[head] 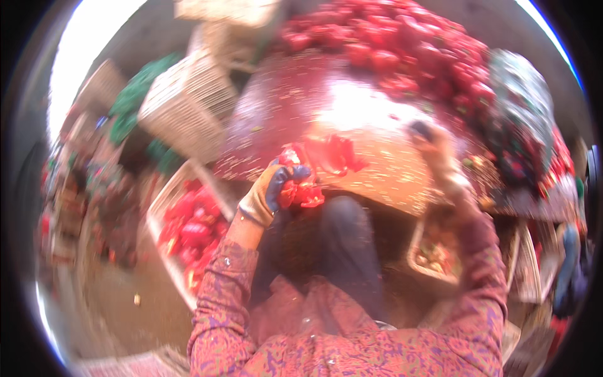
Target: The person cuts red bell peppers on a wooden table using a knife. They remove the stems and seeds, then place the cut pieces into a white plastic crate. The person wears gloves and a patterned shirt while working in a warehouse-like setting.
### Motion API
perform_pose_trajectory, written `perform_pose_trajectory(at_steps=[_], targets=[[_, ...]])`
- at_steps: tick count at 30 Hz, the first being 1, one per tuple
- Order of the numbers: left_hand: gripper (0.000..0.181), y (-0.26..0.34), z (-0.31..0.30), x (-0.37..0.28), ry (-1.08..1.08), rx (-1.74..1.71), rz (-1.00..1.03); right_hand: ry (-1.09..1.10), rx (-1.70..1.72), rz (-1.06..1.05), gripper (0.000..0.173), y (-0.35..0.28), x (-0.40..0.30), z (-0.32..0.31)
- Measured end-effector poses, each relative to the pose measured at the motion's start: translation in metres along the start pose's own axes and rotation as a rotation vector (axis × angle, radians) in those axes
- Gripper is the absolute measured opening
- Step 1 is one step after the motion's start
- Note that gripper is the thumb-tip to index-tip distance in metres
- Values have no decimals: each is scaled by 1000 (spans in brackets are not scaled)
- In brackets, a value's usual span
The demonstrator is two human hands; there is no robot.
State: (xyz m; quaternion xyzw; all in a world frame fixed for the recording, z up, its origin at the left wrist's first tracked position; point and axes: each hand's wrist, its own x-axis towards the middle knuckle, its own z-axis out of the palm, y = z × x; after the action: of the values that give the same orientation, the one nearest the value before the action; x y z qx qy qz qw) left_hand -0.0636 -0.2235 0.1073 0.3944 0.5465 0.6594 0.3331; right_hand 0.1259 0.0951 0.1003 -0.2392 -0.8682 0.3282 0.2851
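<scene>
My left hand (285,181), in a tan glove with dark blue coated fingers, is closed around cut red bell pepper pieces (304,194) above the table's near edge. Just beyond it, more red pepper pieces (332,153) lie on the tabletop (282,103), which is strewn with pale seeds. My right hand (431,139) is over the right part of the table and badly blurred. Something dark shows at its fingers; whether that is glove coating or a held object cannot be told. A large heap of red bell peppers (400,42) covers the far side.
At my left stands a crate (158,231) holding red pepper pieces (195,235). A smaller crate (414,254) with pale scraps sits below the table on the right. Pale slatted crates (188,103) rise at the back left. A translucent plastic bag (523,99) rests on the right.
</scene>
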Motion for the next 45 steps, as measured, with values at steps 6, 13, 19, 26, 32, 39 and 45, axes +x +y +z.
perform_pose_trajectory(at_steps=[6, 13, 19, 26, 32, 39, 45], targets=[[6, 85, -114, -102, 765, -178, -166, 12, -225, 77, 41, 78, -83, -58], [50, 18, -354, -184, 919, 1477, -310, 51, -174, 91, 18, 84, -92, -35], [54, -46, -192, -30, 547, 502, -49, 254, -184, 125, 36, 79, 16, 4], [45, -59, -22, 50, 199, 379, -171, 342, -258, 366, 56, 132, 159, 20], [44, -68, -1, 53, 92, 342, -315, 195, -188, 417, 61, 162, 209, 56], [44, -63, 16, 57, 131, 123, -356, 23, 641, 350, 25, 138, 144, 65], [67, -110, 64, 97, 166, 190, -5, -144, 797, 328, 24, 68, 54, 19]])
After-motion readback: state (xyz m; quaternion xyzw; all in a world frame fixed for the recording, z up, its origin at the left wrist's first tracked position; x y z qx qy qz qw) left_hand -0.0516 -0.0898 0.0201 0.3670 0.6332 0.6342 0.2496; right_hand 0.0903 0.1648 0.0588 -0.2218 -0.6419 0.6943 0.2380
